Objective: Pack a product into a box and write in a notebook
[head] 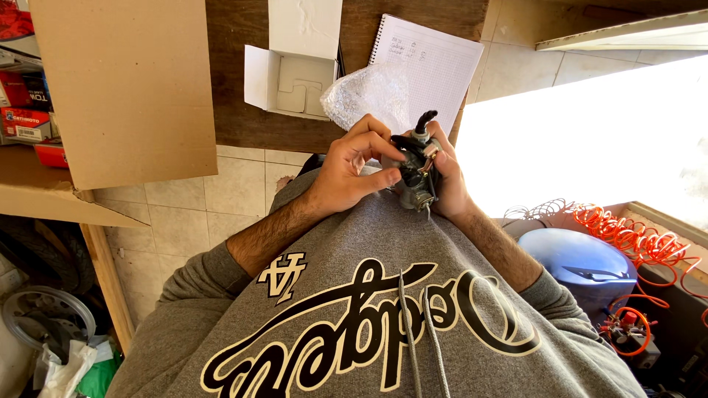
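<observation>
While both hands work close to the chest, all places below are given rel. to the carburettor (414,173).
Carburettor: small grey metal unit w/ black rubber elbow on top, held mid-air over the sweatshirt, just in front of the table edge.
Right hand (448,180): wrapped round its right side, closed firm on the body.
Left hand (352,166): on its left, fingertips pinched at a small part on the face.
Doing it well: I'd judge keep right grip steady, turn w/ fingertips only.
Bubble wrap (366,94): just beyond it.
Notebook (435,63): beyond, slightly right.
White box (291,74): beyond, left, flaps open.
Table (236,88): dark wood, under those.
</observation>
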